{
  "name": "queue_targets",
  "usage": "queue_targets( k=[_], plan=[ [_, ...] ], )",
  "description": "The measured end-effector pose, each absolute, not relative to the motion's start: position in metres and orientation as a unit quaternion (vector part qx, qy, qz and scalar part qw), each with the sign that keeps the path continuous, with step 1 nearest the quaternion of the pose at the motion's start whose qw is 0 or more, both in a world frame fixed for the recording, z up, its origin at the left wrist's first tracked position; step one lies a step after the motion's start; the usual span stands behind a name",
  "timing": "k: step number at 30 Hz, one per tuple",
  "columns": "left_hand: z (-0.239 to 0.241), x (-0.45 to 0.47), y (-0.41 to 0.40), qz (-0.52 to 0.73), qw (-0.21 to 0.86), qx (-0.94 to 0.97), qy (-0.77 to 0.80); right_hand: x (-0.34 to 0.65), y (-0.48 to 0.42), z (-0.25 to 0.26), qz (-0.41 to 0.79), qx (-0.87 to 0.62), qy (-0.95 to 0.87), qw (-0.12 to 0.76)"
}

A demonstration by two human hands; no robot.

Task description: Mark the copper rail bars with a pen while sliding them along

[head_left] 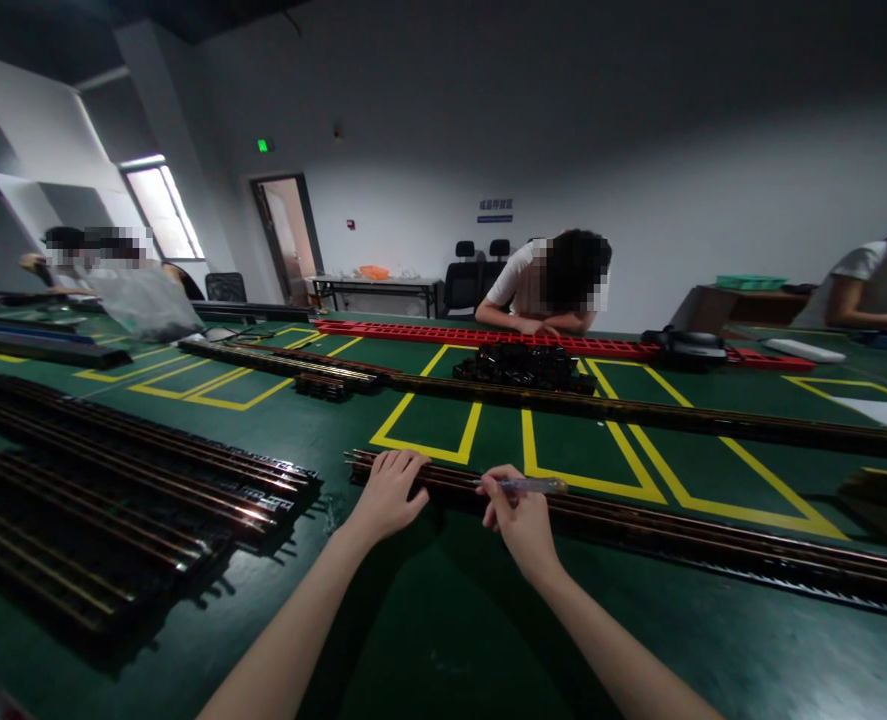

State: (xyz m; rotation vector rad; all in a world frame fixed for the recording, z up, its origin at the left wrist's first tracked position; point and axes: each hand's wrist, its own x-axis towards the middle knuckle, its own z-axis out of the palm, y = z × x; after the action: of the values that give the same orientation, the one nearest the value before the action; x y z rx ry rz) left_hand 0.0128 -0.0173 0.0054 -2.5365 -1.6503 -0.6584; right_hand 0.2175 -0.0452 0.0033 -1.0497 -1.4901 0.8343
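Note:
A long black rail with copper-coloured strips (675, 535) runs across the table in front of me, its left end beneath my left hand (392, 492). The fingers of that hand bend over the rail's far side, and the thumb lies on the near side. My right hand (516, 520) is closed around a clear pen (529, 485), held just above the same rail. The pen points left, and its tip is close to the rail's upper face. Part of the rail is covered by both hands.
Several similar rails (113, 480) lie stacked at the left. Beyond the yellow-marked green table (443, 640) areas, another long rail (683, 415) crosses, with a pile of black parts (522, 368) behind it. A co-worker (555, 285) leans over a red slotted strip (413, 330).

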Motion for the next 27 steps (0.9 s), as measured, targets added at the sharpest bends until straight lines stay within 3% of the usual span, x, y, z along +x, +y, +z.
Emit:
queue_targets(
  k=[27],
  plan=[
    [0.0022,0.0139,-0.0146,-0.228,0.046,-0.815,-0.530,0.2155,-0.0473,0.0062,0.331,-0.447,-0.626,0.547]
  ],
)
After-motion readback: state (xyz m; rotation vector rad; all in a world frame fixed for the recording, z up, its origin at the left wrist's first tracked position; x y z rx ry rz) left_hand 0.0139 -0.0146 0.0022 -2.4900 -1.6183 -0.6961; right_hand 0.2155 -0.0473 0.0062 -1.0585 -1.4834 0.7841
